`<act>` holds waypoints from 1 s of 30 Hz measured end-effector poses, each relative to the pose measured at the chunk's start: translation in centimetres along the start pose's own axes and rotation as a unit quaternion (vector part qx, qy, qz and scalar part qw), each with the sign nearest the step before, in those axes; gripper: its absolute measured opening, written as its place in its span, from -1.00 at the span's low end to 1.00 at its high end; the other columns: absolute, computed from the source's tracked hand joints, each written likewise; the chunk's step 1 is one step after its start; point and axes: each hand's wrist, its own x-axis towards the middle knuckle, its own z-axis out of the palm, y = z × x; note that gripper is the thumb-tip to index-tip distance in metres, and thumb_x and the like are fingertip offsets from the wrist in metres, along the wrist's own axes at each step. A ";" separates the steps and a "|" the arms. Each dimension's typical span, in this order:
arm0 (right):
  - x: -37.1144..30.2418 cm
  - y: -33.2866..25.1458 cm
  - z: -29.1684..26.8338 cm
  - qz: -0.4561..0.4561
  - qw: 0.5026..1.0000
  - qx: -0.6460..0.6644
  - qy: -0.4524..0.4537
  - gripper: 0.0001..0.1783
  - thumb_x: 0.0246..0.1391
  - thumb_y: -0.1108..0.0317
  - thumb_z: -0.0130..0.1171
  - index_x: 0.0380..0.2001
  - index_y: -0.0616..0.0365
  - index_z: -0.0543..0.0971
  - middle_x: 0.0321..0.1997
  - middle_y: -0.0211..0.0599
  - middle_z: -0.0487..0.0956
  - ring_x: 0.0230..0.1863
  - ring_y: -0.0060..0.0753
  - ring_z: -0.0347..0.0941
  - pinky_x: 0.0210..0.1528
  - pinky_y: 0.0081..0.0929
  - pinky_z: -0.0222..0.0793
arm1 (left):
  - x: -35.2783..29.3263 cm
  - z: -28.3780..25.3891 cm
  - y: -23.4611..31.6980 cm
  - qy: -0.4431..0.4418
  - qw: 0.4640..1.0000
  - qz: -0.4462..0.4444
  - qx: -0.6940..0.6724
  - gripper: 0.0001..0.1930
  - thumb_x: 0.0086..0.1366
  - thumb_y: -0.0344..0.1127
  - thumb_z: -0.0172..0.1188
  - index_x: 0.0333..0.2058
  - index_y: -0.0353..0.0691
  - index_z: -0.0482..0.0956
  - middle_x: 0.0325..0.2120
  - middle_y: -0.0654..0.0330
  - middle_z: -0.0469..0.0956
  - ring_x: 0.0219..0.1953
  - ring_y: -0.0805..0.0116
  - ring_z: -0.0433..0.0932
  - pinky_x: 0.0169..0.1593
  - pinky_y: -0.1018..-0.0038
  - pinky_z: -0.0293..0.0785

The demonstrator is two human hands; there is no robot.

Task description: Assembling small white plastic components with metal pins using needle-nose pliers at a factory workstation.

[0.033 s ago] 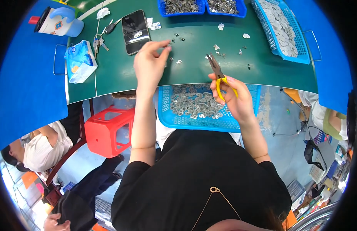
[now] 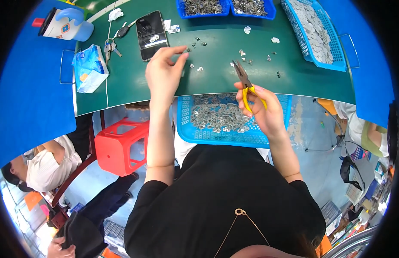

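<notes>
My left hand [image 2: 163, 73] hovers over the green table, right of the folding phone. Its thumb and index finger are pinched on a small metal clip [image 2: 188, 50], partly hidden at the fingertips. My right hand [image 2: 267, 107] holds needle-nose pliers [image 2: 247, 86] with yellow handles, the tips pointing away from me and slightly apart. Nothing is visible in the jaws; a small silver piece [image 2: 232, 64] lies beside them. Several dark clips [image 2: 203, 43] and small flat silver pieces [image 2: 200, 69] are scattered between my hands.
A blue basket [image 2: 225, 138] of silver pieces sits before my lap. Two blue bins [image 2: 251, 17] and a light blue basket [image 2: 342, 64] stand behind. A phone [image 2: 151, 36], keys [image 2: 109, 48], tissue pack [image 2: 90, 69] and cup [image 2: 66, 26] lie left. A red stool [image 2: 109, 150] is below.
My left hand has shifted slightly left, the clip at its fingertips moving with it. My right hand and the pliers have barely moved.
</notes>
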 end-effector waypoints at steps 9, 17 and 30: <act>0.3 0.4 0.1 -0.011 1.000 -0.020 0.005 -0.50 0.21 0.20 -0.18 -0.02 0.45 0.43 -0.31 -0.25 0.50 -0.35 -0.50 0.39 -0.48 -0.61 0.21 | -0.6 -1.0 -0.2 -0.047 0.994 -0.069 0.074 -0.88 0.01 -0.34 0.33 -0.43 -0.17 0.65 -0.53 0.26 0.53 -0.61 0.42 0.39 -0.46 0.49 0.34; 0.2 0.4 0.4 -0.016 0.998 -0.052 0.018 -0.50 0.19 0.19 -0.16 -0.02 0.46 0.43 -0.30 -0.25 0.50 -0.35 -0.53 0.38 -0.49 -0.64 0.19 | -1.3 -0.9 0.3 -0.129 0.988 -0.020 0.088 -0.83 0.00 -0.34 0.35 -0.37 -0.16 0.67 -0.49 0.27 0.54 -0.59 0.50 0.38 -0.48 0.55 0.31; 0.7 1.3 2.1 -0.170 0.923 -0.342 0.048 -0.64 0.13 0.44 0.04 -0.03 0.42 0.48 -0.26 -0.32 0.47 -0.28 -0.61 0.34 -0.24 -0.68 0.23 | -3.4 -0.1 3.8 -0.059 0.961 0.001 -0.269 -0.84 0.10 -0.59 0.26 -0.29 -0.39 0.64 -0.32 0.10 0.63 -0.26 0.44 0.59 -0.16 0.59 0.51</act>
